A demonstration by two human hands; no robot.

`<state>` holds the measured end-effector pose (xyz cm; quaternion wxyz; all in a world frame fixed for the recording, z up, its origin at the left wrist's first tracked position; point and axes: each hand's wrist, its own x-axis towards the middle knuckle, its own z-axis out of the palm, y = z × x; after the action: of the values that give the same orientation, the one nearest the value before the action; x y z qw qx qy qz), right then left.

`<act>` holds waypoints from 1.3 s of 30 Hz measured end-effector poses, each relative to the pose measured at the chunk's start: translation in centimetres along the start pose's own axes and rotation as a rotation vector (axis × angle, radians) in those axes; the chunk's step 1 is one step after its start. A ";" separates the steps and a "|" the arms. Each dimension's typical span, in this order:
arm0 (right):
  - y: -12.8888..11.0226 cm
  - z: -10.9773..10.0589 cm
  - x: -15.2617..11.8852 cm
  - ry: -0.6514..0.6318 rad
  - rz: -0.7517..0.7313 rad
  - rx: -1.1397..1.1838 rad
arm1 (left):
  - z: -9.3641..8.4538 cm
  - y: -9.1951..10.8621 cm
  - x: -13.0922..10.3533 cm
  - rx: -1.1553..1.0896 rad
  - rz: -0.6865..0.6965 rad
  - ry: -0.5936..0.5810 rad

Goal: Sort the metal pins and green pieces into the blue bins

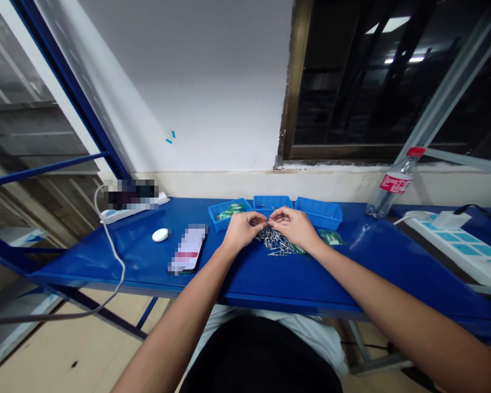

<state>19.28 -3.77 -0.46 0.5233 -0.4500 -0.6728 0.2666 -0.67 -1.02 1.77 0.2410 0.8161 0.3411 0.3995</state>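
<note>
A heap of thin silver metal pieces with long shanks, like blind rivets [279,244], lies on the blue table [262,278]. Above its far side, my left hand [245,228] and my right hand [292,225] come together, fingertips nearly touching. Both are closed in a pinch, and whatever sits between the fingers is too small to make out. Behind them stand three blue bins: the left bin [213,214] contains green-and-clear packets [234,209], the middle bin [272,201] a few small pieces. The right bin [321,212] is partly hidden by my hand. A green packet [331,237] lies beside my right wrist.
To the left are a phone [189,250], a white oval object [160,235] and a power strip [147,209] with a cable [120,262] hanging over the edge. A plastic bottle [393,188] and another power strip [458,245] stand at right. A wall backs the table.
</note>
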 end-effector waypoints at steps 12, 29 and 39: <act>-0.5 0.3 -0.1 0.014 0.021 0.043 | 0.2 -0.1 0.3 -0.453 -0.097 -0.030; -1.4 0.2 -0.3 0.035 -0.086 -0.097 | -0.1 -0.4 0.1 -0.148 -0.112 -0.069; -0.4 0.3 0.0 0.017 -0.056 0.121 | 0.4 -0.5 0.3 -0.450 -0.173 -0.007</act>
<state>18.82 -3.92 -0.23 0.5625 -0.4011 -0.6631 0.2881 -0.42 -0.55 1.36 0.4515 0.7109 0.3111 0.4405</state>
